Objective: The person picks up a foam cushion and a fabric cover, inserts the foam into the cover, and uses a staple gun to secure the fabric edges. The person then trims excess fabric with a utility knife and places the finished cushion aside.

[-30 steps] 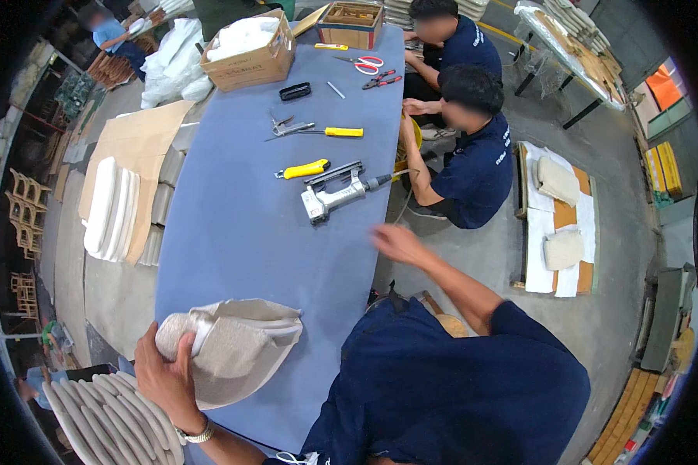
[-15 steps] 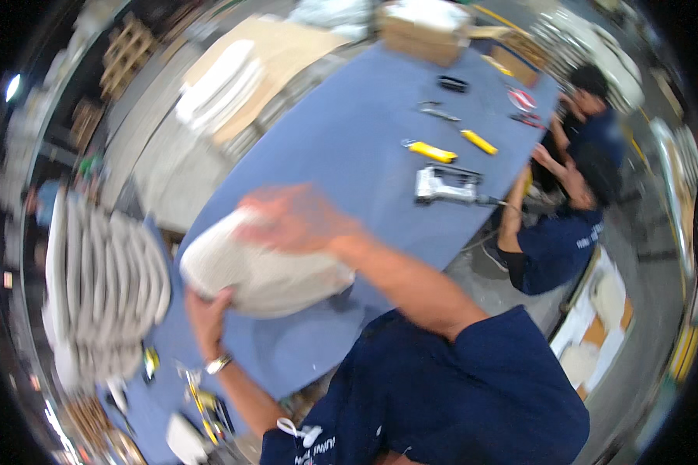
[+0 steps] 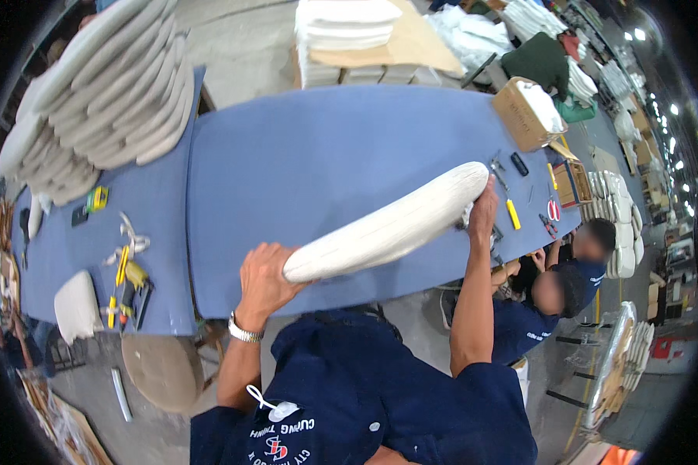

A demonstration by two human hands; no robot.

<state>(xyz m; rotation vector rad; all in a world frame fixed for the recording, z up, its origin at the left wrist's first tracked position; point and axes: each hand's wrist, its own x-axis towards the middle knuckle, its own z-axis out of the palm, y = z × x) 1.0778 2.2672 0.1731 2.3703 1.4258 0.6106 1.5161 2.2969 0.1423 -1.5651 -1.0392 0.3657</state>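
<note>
A cream fabric-covered seat cushion [image 3: 388,223] is raised in front of me above the blue table, tipped so that its long curved edge faces me. My left hand [image 3: 270,275], at the wrist with the metal watch, grips its lower left end. My right hand [image 3: 482,208] holds the higher right end, its fingers partly hidden behind the cushion. The cushion slants upward from left to right, and its underside is mostly out of sight. Just beyond my right hand, a yellow-handled tool [image 3: 513,215] lies on the tabletop.
Tall stacks of similar cushions [image 3: 124,101] stand on the blue table [image 3: 302,147] at far left. Nearer left lie a tape measure [image 3: 97,198], yellow tools [image 3: 122,267] and a small cream pad [image 3: 77,307]. A cardboard box [image 3: 520,116] occupies the far right corner. Two co-workers [image 3: 551,298] sit at right.
The cushion has gone from lying low over the table to being raised and tipped on edge. My right hand has moved from its top face to its right end. The view has turned.
</note>
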